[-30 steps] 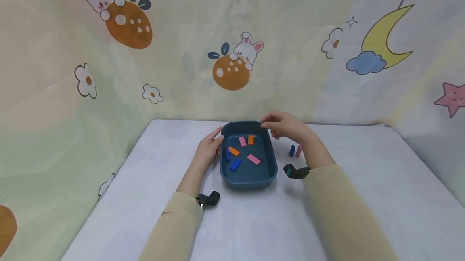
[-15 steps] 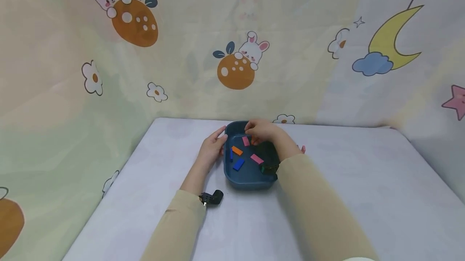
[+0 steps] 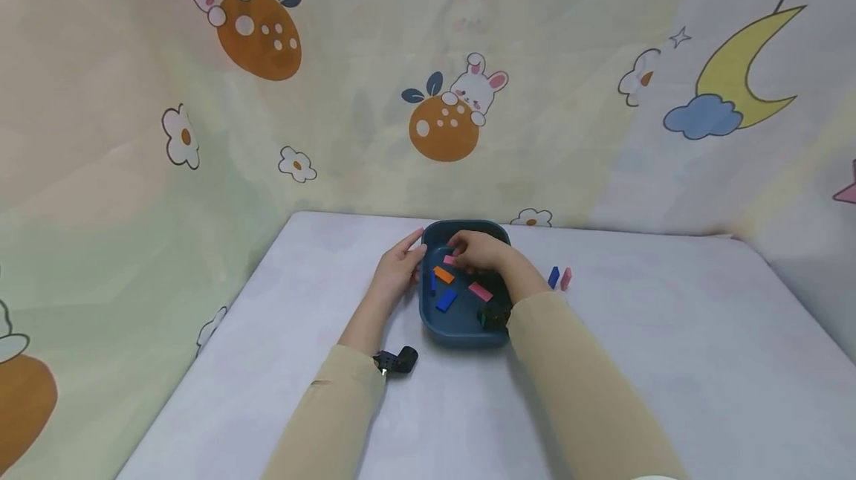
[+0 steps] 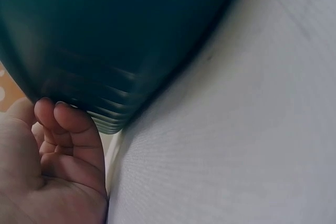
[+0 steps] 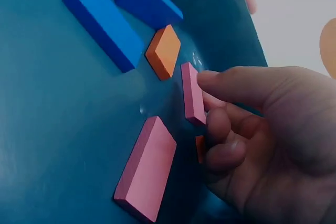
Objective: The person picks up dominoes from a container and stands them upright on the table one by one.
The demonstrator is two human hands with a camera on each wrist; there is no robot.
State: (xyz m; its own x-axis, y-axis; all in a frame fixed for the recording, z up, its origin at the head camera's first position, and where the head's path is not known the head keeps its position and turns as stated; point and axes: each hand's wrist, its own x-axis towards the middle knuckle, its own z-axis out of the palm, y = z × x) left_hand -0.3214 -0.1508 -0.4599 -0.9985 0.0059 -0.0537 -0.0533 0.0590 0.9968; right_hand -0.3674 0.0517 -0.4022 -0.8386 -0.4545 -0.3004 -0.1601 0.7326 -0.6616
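Observation:
A dark blue-green plastic bin (image 3: 461, 340) stands on the table with several small blocks inside. My left hand (image 3: 394, 272) holds its left side, thumb at the rim; in the left wrist view the curled fingers (image 4: 79, 124) meet the outer wall. My right hand (image 3: 483, 251) reaches into the bin and pinches a pink block (image 5: 192, 95) between thumb and fingers. Behind those fingers an orange block (image 5: 200, 149) is mostly hidden. Another orange block (image 5: 164, 52), two blue blocks, one lying flat (image 5: 102, 24) and one on edge (image 5: 148, 3), and a second pink block (image 5: 147, 171) lie nearby.
Outside the bin, to its right, a blue block (image 3: 553, 276) and a pink block (image 3: 566, 279) stand on the white tablecloth (image 3: 669, 346). A printed cloth backdrop (image 3: 361, 138) rises behind the table.
My right hand has moved left from the bin's far right rim down into the bin, to the pink block. The left hand keeps its place at the bin's side; the view has shifted slightly.

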